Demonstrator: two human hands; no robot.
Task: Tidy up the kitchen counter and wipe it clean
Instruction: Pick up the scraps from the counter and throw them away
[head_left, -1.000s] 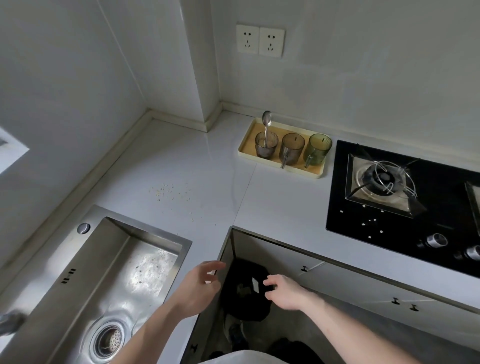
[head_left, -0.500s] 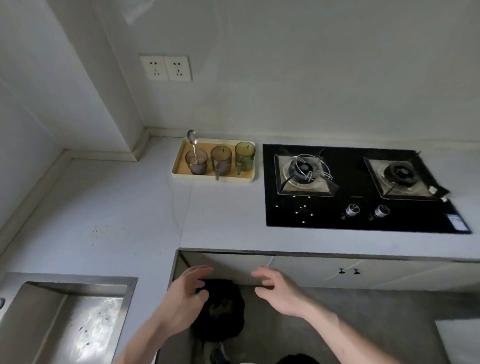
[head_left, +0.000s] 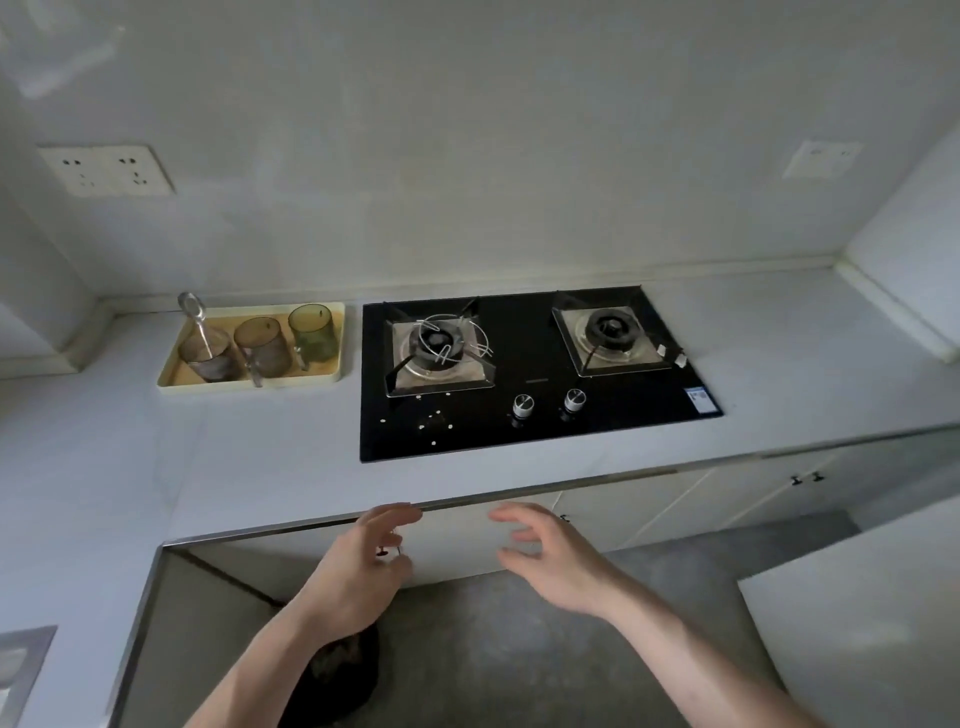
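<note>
Both hands, left (head_left: 358, 566) and right (head_left: 550, 556), hover loosely open and empty below the counter (head_left: 270, 462) edge. Three cups (head_left: 260, 348) sit on one tray (head_left: 332, 364); perhaps eight crumbs (head_left: 431, 421) dot the hob (head_left: 524, 369).

One yellow tray (head_left: 327, 376) carries three cups (head_left: 262, 347), with a single spoon (head_left: 195, 317) standing in the leftmost. One black gas hob (head_left: 524, 364) has two burners (head_left: 436, 340) and two control knobs (head_left: 522, 404), with about seven small white specks (head_left: 434, 443) on its glass. Two hands, the left hand (head_left: 358, 566) and the right hand (head_left: 550, 558), are in view, along with two wall socket plates (head_left: 106, 169).
</note>
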